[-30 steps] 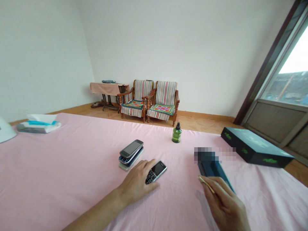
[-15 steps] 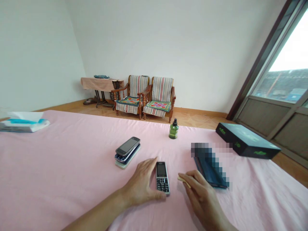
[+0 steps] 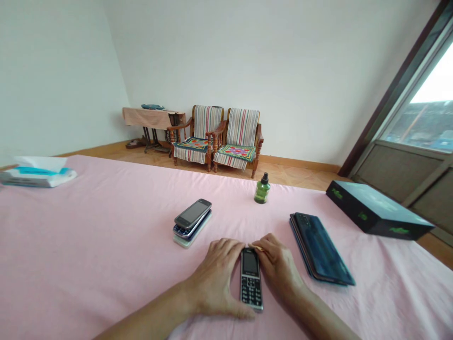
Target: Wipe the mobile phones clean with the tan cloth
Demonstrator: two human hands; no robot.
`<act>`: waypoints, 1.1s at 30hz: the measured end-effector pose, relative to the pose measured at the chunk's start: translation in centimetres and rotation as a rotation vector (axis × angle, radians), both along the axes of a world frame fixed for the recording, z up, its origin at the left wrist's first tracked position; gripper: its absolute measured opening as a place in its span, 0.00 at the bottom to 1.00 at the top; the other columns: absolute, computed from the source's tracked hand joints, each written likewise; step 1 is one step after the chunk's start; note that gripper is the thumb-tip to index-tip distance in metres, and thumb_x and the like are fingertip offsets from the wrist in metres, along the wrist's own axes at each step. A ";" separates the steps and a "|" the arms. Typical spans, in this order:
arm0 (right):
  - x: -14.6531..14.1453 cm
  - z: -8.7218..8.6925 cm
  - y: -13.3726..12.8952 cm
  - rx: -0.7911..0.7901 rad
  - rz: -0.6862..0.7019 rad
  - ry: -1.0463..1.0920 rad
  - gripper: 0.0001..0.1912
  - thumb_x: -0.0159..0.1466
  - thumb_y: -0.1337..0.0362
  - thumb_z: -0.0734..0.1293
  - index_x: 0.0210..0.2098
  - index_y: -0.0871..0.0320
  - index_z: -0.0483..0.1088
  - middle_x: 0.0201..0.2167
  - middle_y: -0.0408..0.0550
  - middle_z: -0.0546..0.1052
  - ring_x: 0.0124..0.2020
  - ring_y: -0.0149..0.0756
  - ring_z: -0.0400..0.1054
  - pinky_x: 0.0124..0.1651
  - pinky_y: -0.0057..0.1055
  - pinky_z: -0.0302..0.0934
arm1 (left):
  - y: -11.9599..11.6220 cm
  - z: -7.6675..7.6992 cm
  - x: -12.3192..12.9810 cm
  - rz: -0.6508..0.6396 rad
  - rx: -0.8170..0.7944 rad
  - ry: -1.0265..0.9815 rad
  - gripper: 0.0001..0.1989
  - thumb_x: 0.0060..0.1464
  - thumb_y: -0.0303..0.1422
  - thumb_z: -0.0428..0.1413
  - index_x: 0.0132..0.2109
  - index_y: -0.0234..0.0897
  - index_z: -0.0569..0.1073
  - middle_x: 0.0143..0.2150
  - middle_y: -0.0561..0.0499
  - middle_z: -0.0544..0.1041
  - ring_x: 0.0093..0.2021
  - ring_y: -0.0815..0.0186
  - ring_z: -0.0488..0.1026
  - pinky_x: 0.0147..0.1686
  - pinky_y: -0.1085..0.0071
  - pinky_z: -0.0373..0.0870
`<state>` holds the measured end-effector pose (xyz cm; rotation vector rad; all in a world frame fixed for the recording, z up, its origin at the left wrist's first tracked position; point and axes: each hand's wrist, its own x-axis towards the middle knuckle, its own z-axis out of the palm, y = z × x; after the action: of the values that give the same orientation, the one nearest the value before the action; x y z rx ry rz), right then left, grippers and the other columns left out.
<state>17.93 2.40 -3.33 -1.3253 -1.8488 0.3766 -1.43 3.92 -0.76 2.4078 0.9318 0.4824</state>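
Note:
A black keypad phone (image 3: pixel 251 278) with a silver edge lies face up on the pink cloth. My left hand (image 3: pixel 215 278) spans its left side, with fingertips at the top end and thumb at the bottom end, steadying it. Pinched in my right hand (image 3: pixel 279 264) is a small pale-yellow folded piece (image 3: pixel 257 247), perhaps cloth or sponge, mostly covered by the fingers. It touches the phone's upper right corner. To the left rests a stack of phones (image 3: pixel 193 215), a grey touchscreen one on top. On the right, a dark blue smartphone (image 3: pixel 323 248) lies back up on another flat device.
A green bottle (image 3: pixel 262 191) with a black cap stands farther back. At right sits a black box (image 3: pixel 378 210) with green lettering; a tissue pack (image 3: pixel 38 175) is at far left. Beyond the pink-covered surface (image 3: pixel 106 226) are two wooden armchairs (image 3: pixel 237 137) and a cloth-covered sewing table (image 3: pixel 152 118).
My right hand has moved left and up, bringing the pale folded piece against the phone's top right corner. My left hand stays at the phone. The view has shifted slightly.

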 end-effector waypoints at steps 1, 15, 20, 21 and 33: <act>0.1 -0.1 -0.3 -0.005 0.031 0.018 0.14 0.67 0.71 0.58 0.33 0.59 0.74 0.29 0.47 0.70 0.31 0.34 0.68 0.34 0.28 0.62 | 0.0 0.1 0.0 0.004 0.004 -0.007 0.49 0.32 0.53 0.66 0.59 0.36 0.63 0.56 0.39 0.67 0.55 0.44 0.63 0.57 0.47 0.57; 1.1 -0.3 -4.0 -0.077 0.241 0.033 0.16 0.69 0.72 0.55 0.47 0.54 0.70 0.39 0.48 0.70 0.39 0.34 0.68 0.42 0.29 0.65 | 0.0 -0.2 0.1 0.016 0.028 -0.023 0.46 0.32 0.54 0.65 0.58 0.40 0.63 0.54 0.42 0.67 0.53 0.46 0.64 0.54 0.50 0.60; 1.0 -0.6 -4.3 -0.051 0.243 0.038 0.15 0.68 0.72 0.55 0.45 0.56 0.70 0.38 0.49 0.70 0.39 0.34 0.68 0.42 0.30 0.65 | 0.1 -0.1 0.1 0.012 0.038 0.002 0.46 0.32 0.53 0.66 0.58 0.39 0.62 0.55 0.41 0.67 0.53 0.46 0.63 0.55 0.49 0.59; 1.0 -0.5 -4.0 -0.043 0.218 0.035 0.15 0.68 0.72 0.55 0.45 0.56 0.70 0.38 0.49 0.70 0.39 0.35 0.68 0.43 0.31 0.65 | 0.1 -0.2 0.1 0.009 0.039 0.004 0.47 0.32 0.53 0.66 0.58 0.39 0.62 0.55 0.41 0.67 0.54 0.46 0.63 0.55 0.49 0.59; 0.9 -0.3 -3.5 -0.030 0.172 0.052 0.15 0.66 0.74 0.57 0.43 0.57 0.72 0.36 0.48 0.71 0.36 0.34 0.68 0.39 0.29 0.63 | 0.2 -0.3 0.0 0.009 0.035 -0.008 0.46 0.32 0.53 0.66 0.58 0.39 0.63 0.55 0.41 0.67 0.54 0.45 0.63 0.55 0.49 0.59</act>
<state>18.85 -1.15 -3.63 -1.1684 -1.9256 0.5267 -1.41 4.12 -1.08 2.4324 0.9382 0.5158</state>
